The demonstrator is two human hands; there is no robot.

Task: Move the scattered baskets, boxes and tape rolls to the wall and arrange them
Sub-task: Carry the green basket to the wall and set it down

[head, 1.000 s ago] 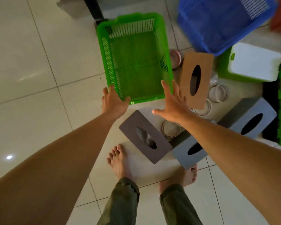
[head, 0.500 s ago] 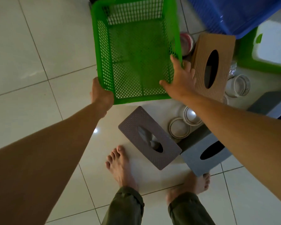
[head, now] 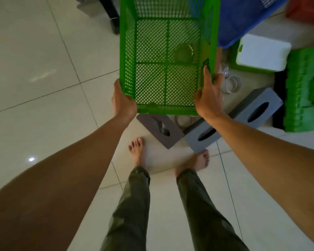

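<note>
A: Where is the green basket (head: 168, 57)?

B: Up in front of the person, held at its near end by both hands. The left hand (head: 122, 100) is clenched round the near left corner. The right hand (head: 209, 98) clasps the near right corner, thumb along the inside of the mesh wall and fingers outside.

A: Anything in it?

B: A round shape shows at the mesh bottom. Whether it lies inside or on the floor beneath, I cannot tell.

A: Other containers?

B: A blue basket (head: 243, 19) lies behind its far right side. Next to that is a green box (head: 234, 58) with its white lid on. Three tissue boxes sit on the floor: a brownish tissue box (head: 159, 129) partly under the basket's near rim, a grey tissue box (head: 203, 136) beside it under the right forearm, and a second grey one (head: 256, 109) further right.

A: Tape?

B: One tape roll (head: 231, 84) sits just beside the right hand's fingers. Another roll (head: 184, 120) peeks out below the near rim.

A: Room to move?

B: To the left, the floor tiles (head: 43, 87) lie open up to a black leg (head: 109, 13). The right is crowded, with a green crate (head: 306, 95) at the edge.
</note>
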